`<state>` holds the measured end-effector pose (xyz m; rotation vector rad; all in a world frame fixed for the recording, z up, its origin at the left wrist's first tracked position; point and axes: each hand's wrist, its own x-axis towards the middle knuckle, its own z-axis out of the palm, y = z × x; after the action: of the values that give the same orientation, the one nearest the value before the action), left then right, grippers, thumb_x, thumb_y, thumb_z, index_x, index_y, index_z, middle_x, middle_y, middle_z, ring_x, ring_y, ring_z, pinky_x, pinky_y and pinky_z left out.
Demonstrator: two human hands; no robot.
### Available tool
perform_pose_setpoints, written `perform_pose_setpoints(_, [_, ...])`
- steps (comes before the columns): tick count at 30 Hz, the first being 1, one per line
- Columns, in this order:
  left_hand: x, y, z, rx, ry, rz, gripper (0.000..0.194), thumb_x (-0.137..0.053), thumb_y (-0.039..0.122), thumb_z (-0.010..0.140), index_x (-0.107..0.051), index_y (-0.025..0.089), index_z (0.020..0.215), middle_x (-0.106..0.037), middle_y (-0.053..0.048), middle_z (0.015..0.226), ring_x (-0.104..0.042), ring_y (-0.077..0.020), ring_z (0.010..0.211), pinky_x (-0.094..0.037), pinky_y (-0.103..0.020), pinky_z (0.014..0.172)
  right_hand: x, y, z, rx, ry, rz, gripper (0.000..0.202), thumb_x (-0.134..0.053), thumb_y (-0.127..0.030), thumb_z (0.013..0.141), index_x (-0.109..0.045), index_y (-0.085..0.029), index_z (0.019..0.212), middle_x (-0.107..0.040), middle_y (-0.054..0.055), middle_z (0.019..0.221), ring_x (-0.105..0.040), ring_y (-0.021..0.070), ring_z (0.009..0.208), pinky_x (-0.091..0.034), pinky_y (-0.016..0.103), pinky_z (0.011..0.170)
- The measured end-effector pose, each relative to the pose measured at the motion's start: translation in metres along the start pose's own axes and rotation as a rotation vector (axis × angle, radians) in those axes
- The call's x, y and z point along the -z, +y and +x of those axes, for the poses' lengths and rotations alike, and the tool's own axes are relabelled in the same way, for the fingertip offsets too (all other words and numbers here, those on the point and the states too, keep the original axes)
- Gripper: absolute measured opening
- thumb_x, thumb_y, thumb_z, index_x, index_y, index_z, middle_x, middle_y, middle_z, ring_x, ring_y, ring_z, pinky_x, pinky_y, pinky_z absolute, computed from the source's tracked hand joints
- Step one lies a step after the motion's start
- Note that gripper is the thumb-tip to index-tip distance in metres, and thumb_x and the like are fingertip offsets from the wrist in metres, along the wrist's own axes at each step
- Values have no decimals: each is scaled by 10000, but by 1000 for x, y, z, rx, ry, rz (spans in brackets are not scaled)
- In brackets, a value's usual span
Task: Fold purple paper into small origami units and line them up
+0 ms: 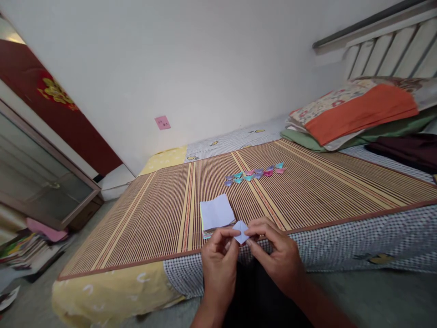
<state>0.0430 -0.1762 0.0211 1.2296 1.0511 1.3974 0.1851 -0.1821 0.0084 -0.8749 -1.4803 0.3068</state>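
Between my two hands is a small pale lavender folded paper (241, 231), diamond-shaped, with a crease down its middle. My left hand (221, 259) pinches its left corner between thumb and finger. On the opposite corner, my right hand (275, 250) has a similar pinch. Just behind my left hand lies a stack of square paper sheets (216, 212), a pale lavender one on top and coloured edges showing below. Farther back, small folded paper boats (254, 174) in purple, teal and pink stand in two rows on the striped mat.
The striped bamboo mat (164, 214) covers a bed, its front edge close to my hands. Folded bedding (362, 114) is piled at the right. A pink note (162, 122) is on the wall. A glass-fronted cabinet (37, 168) and stacked papers (25, 255) are at the left.
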Motion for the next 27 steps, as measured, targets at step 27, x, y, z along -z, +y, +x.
perform_pose_setpoints(27, [0,-3,8,-24,62,70,115,-803,286,790,-838,201,860,-812,-60,861,-747,-236,839,-592,-332,798,-9,11,-1,-675,-62,637,270,-826,-437,793,-698,-199,793,-684,-4,718,-675,160,671,-567,275,663])
